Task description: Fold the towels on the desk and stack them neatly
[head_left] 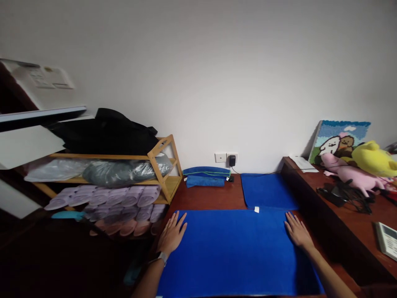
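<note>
A large blue cloth (232, 252) lies spread flat on the reddish-brown table (211, 198). My left hand (172, 232) rests flat at its upper left corner, fingers apart, with a watch on the wrist. At the upper right corner my right hand (298, 231) lies flat on the cloth, its fingers stretched out. A smaller blue cloth (268, 191) is behind the large one, at the right. Near the wall are a folded blue cloth with green edging (206, 170) and a rolled blue cloth (205, 181). A white tag (257, 209) shows at the large cloth's far edge.
At the left, a wooden rack (167, 165) holds a black bag (108, 134), plastic-wrapped items and purple slippers (118, 196). A raised ledge (338, 198) at the right carries plush toys (350, 171), cables, a picture and a calculator (387, 240). A black plug (232, 160) sits in the wall socket.
</note>
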### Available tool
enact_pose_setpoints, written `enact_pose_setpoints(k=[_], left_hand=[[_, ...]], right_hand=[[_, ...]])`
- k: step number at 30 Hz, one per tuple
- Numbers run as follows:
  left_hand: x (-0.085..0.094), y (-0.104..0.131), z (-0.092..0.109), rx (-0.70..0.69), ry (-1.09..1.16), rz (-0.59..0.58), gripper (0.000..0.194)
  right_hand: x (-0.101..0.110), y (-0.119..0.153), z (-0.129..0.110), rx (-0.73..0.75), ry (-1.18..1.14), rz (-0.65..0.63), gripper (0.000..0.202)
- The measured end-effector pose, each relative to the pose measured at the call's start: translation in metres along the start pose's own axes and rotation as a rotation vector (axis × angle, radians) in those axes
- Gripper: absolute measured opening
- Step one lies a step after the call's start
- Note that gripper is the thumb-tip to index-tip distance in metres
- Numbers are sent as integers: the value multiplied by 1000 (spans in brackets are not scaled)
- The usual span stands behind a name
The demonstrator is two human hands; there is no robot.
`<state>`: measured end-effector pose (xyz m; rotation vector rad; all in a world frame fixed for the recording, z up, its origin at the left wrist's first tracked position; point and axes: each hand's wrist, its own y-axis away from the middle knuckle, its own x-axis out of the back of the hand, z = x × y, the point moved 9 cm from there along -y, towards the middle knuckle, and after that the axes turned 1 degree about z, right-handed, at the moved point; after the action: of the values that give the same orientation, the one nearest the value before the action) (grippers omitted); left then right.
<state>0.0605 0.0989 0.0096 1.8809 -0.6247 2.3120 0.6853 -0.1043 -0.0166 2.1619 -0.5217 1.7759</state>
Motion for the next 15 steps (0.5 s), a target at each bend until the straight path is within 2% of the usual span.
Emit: enact_pose_setpoints(k=[5,10,12,13,15], left_hand=[[-3,-1,-6,25,7,-6,58],[5,-7,-11,39,-33,-67,59],[12,-10,-11,46,-30,-46,57],[16,-11,-11,51,-22,-20,56],[21,-11,-11,57,-3,41,54]], right_hand=[[11,-5,-2,17,-28,53,65],[23,-1,-11,1,-39,87,67],[26,1,-32,20,-38,119,67],[26,3,-51,46,-37,134,67],[24,9,-109,148,-50,146,65]])
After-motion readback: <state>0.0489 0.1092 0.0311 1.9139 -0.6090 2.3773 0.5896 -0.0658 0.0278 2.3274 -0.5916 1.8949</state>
